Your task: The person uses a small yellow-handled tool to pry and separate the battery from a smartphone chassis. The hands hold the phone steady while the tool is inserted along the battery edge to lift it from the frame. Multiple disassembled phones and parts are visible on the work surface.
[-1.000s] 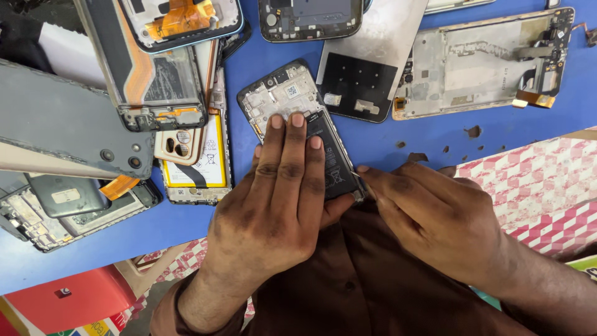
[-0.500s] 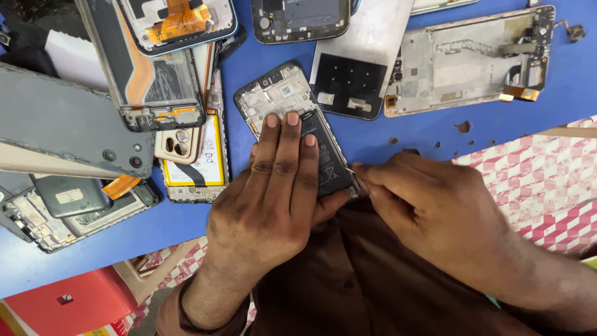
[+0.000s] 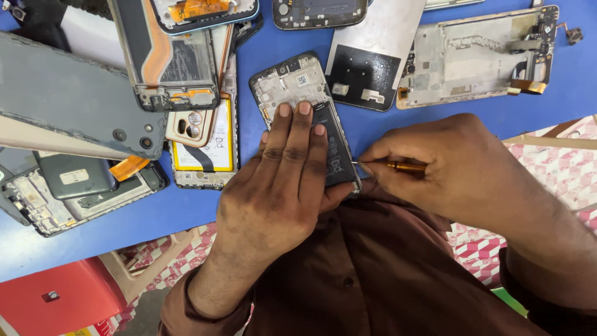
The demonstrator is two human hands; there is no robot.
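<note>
An opened phone (image 3: 297, 84) lies back-up near the front edge of the blue table (image 3: 261, 56), its black battery (image 3: 336, 149) exposed. My left hand (image 3: 280, 186) lies flat on the phone, fingers pressing the battery and the frame. My right hand (image 3: 454, 165) pinches a small screwdriver with a gold shaft (image 3: 404, 166). Its thin tip points left and meets the phone's right edge beside the battery.
Several dismantled phones and parts crowd the table: a grey back cover (image 3: 68, 99) at left, a frame with a yellow-edged battery (image 3: 205, 134), a silver midframe (image 3: 479, 56) at right, a black plate (image 3: 364, 78). A red box (image 3: 56, 295) and a pink patterned surface (image 3: 559, 168) lie below the table.
My right hand has turned and lifted, so the screwdriver's gold shaft now shows, its tip at the phone's right edge. My left hand stays pressed on the phone.
</note>
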